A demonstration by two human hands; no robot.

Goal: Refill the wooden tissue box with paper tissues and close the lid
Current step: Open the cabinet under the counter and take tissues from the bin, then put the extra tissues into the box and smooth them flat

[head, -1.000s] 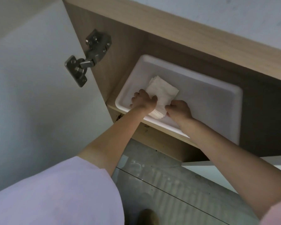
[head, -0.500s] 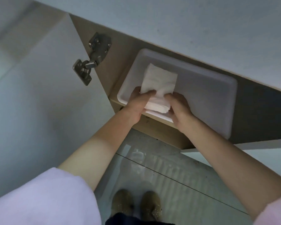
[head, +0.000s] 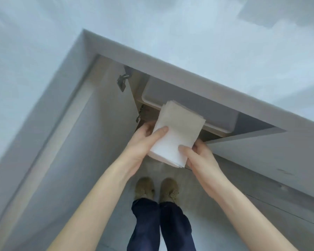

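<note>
**Tissue stack in both hands, box nowhere in view**

While the left hand (head: 143,142) pinches the stack of paper tissues (head: 178,136) from its 9 o'clock side, thumb on top and fingers beneath, the right hand (head: 199,156) clamps the corner at 5 o'clock in the same manner. Both are closed on the stack, which hangs in the air in front of the cupboard, above the person's shoes (head: 156,189).

Judging by this, only the fetching is done: the tissues are out of storage, but the wooden tissue box is not visible, so filling it and shutting its lid remain.

At 12 o'clock from the stack a white plastic bin (head: 170,98) sits on the cupboard shelf, partly hidden by the countertop (head: 207,51) overhanging it. The open cupboard door (head: 65,142) stands at 9 o'clock, its hinge (head: 122,82) near 11. That door flanks the left arm and would likely need closing or avoiding when turning away.
</note>
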